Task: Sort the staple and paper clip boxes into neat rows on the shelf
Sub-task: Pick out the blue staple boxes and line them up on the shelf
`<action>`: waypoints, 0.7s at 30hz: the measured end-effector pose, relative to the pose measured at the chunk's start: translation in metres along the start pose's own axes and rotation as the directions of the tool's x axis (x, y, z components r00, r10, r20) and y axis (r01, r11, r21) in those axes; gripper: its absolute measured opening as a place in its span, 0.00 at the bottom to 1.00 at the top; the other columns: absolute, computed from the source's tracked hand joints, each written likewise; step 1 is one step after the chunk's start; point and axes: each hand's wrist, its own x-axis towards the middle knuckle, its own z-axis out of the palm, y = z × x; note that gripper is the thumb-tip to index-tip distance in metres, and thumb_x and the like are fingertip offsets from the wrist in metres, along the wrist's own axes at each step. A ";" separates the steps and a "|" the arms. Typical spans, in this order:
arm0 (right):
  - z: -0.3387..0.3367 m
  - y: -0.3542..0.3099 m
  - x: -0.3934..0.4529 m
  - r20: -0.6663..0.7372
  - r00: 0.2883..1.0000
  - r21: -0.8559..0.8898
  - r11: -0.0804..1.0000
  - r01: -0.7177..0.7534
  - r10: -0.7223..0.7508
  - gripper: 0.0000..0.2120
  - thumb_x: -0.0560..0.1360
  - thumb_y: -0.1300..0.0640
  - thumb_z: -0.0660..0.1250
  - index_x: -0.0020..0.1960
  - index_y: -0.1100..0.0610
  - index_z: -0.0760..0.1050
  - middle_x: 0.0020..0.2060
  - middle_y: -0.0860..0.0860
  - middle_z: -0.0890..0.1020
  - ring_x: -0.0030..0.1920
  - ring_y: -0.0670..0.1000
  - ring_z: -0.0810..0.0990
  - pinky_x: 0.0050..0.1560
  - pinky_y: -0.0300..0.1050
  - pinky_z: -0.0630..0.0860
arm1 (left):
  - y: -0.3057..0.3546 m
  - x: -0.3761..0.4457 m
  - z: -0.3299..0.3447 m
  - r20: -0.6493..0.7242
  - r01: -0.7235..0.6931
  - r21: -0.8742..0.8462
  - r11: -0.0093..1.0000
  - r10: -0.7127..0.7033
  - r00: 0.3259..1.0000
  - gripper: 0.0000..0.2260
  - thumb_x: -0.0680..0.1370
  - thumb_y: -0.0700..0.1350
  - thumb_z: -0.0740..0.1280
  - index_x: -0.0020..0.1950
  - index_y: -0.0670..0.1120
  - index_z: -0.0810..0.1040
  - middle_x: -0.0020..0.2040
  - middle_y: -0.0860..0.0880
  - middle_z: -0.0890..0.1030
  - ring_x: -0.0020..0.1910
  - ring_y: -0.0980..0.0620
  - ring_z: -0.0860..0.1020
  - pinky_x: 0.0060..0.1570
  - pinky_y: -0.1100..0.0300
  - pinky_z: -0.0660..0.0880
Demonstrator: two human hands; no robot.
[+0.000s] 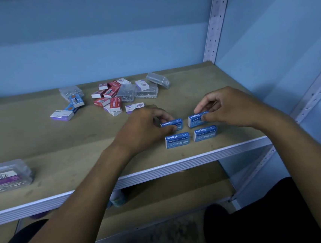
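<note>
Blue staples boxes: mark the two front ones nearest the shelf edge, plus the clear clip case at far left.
front-left blue staples box (177, 140), head view, on its front printed face.
front-right blue staples box (205, 133), head view, on its top face.
clear clip case (7, 176), head view, on its lid.

I can read print on four blue boxes by my hands. The one pinched in my left hand (146, 127), the left rear blue box (172, 124), says "Staples" upside down on top. The right rear blue box (197, 120), under my right hand (231, 108), shows "10" on its front, the rest covered. Nearer me, the left front blue box (177, 140) and right front blue box (205, 133) each read "Staples" upside down on top and "10 Staples" in front. Beyond my left hand, a red box (114, 103) reads "10 Staples" sideways. Other labels are too blurred.
</note>
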 end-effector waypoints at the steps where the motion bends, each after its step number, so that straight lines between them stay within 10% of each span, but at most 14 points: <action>1: 0.000 0.000 0.000 -0.002 1.000 0.005 1.000 0.000 0.000 0.08 0.71 0.60 0.76 0.46 0.48 0.86 0.38 0.41 0.86 0.37 0.38 0.82 0.45 0.33 0.77 | 0.001 0.000 0.000 0.002 -0.004 0.003 1.000 0.004 1.000 0.07 0.71 0.53 0.76 0.48 0.54 0.85 0.42 0.57 0.80 0.39 0.61 0.75 0.38 0.69 0.71; 21: 0.002 0.000 -0.001 0.014 1.000 0.021 1.000 0.009 -0.009 0.07 0.72 0.55 0.76 0.46 0.44 0.84 0.38 0.34 0.85 0.41 0.38 0.83 0.46 0.37 0.75 | -0.001 0.000 -0.005 -0.016 0.026 -0.076 0.997 -0.027 0.999 0.11 0.70 0.57 0.76 0.49 0.55 0.85 0.43 0.57 0.82 0.41 0.59 0.77 0.41 0.66 0.74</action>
